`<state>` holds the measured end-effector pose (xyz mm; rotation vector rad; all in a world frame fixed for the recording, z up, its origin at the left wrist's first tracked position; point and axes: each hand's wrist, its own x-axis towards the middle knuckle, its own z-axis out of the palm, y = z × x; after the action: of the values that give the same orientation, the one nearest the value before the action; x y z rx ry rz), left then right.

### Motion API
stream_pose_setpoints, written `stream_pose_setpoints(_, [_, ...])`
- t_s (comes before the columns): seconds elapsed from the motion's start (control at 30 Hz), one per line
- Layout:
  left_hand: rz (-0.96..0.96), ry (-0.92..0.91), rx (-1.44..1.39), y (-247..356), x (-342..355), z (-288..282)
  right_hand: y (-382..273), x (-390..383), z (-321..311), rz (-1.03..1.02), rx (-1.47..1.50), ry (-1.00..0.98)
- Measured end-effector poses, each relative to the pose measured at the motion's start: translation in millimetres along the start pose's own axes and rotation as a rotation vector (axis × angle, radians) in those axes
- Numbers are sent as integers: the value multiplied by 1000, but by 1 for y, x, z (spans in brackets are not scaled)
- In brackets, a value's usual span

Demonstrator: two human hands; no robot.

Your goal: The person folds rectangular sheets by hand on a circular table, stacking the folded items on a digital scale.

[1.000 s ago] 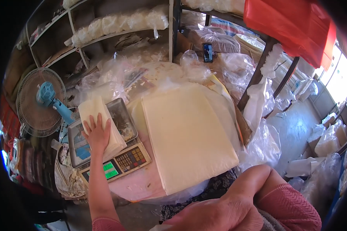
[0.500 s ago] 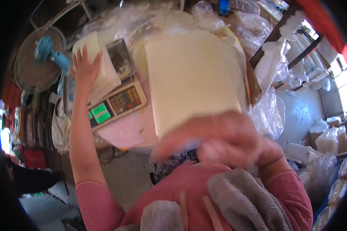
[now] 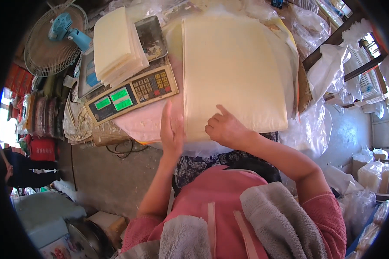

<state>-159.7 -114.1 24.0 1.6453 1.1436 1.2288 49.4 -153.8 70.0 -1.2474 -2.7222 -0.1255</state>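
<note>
A broad stack of thin cream sheets lies before me on the table. My left hand stands on edge along the stack's left side near its front corner, fingers stretched and holding nothing. Over the near part of the stack is my right hand, index finger pointing out and the other fingers loosely bent; nothing shows in it. To the left, a digital scale with lit green displays carries a smaller pile of cream sheets, slightly fanned at its near end.
A metal tray with scraps sits beside the pile. A blue fan stands far left. Crumpled clear plastic hangs at the table's right edge. Another person in dark clothes is at the far left.
My left hand has left the pile on the scale and come down to the big stack's left edge. My right hand, blurred before, is now over the stack's near part.
</note>
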Motion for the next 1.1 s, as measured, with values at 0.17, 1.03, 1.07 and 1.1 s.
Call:
stream_pose_setpoints(0.17, [156, 48, 171, 3, -6, 4, 36, -2, -11, 340, 594, 308])
stream_pose_setpoints(1.03, [295, -38, 323, 40, 3, 29, 31, -11, 13, 402, 534, 327])
stream_pose_setpoints(1.07, [281, -89, 329, 34, 1, 27, 34, -9, 13, 418, 545, 337])
stream_pose_setpoints(1.1, [269, -140, 334, 31, 0, 26, 37, -8, 13, 420, 545, 338])
